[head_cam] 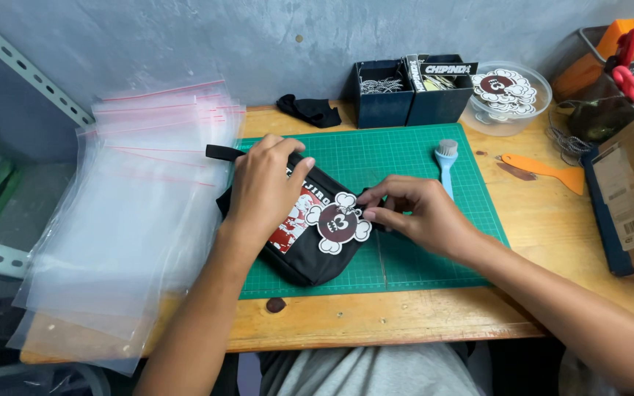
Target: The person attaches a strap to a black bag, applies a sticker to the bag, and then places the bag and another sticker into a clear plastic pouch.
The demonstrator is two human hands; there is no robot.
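Grey cloth (365,370) is seen lowest, at the wooden surface's (405,319) near edge. On the green cutting mat (405,158), a black pouch (310,249) is pressed flat by the left hand (262,191), fingers spread. A skull-shaped tag (337,222) on the pouch is pinched by the right hand (412,209); clear bags (133,220) lie stacked to the left.

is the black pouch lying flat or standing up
Lying flat: the black pouch rests printed side up on the green cutting mat, left hand pressing it.
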